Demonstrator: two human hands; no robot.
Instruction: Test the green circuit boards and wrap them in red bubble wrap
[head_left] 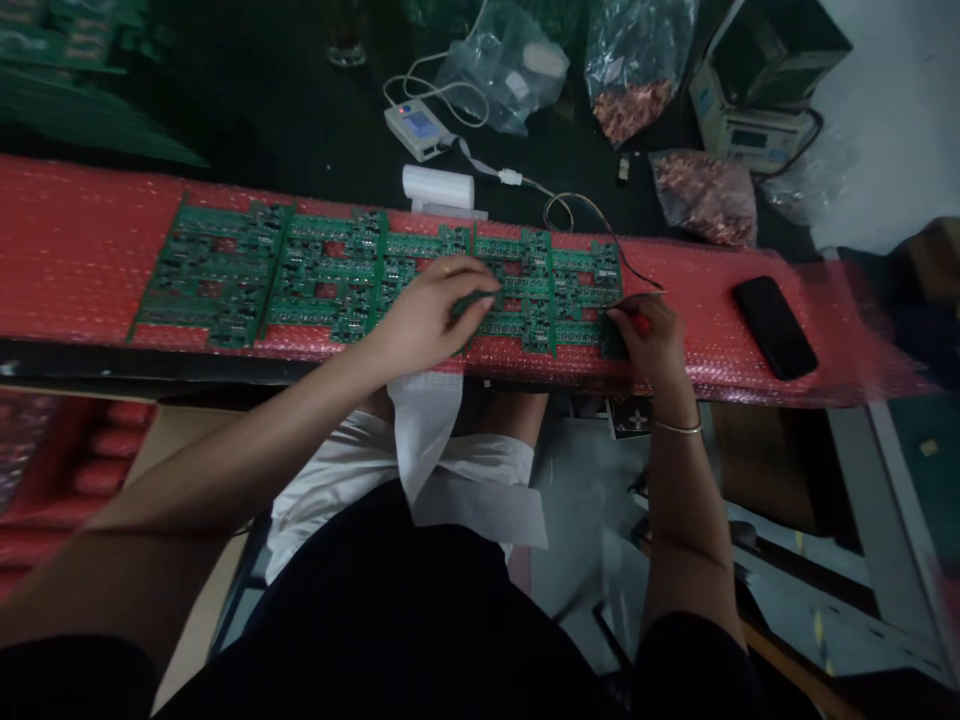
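One head-worn view looked forward and steeply down; the worktop (262, 130) sat close, beyond the lap (334, 470).

Bags, a Phone and a Roll Share the Counter

A dark phone (775, 327) lies at 3 o'clock on the red bubble wrap (709, 330), tilted, screen-side or back hard to tell. At 2 o'clock, a clear bag of copper-coloured bits (705, 200) rests on the dark counter (270, 110); a second bag of such bits (631, 105) sits at 1 o'clock. Between 1 and 2, a pale box with a small display (750, 138) carries a dark, boxy unit (784, 50). Near 12 lies a crumpled clear bag (499, 65); toward 11:30, a white roll (439, 186); at 11, a drinking glass (345, 45).
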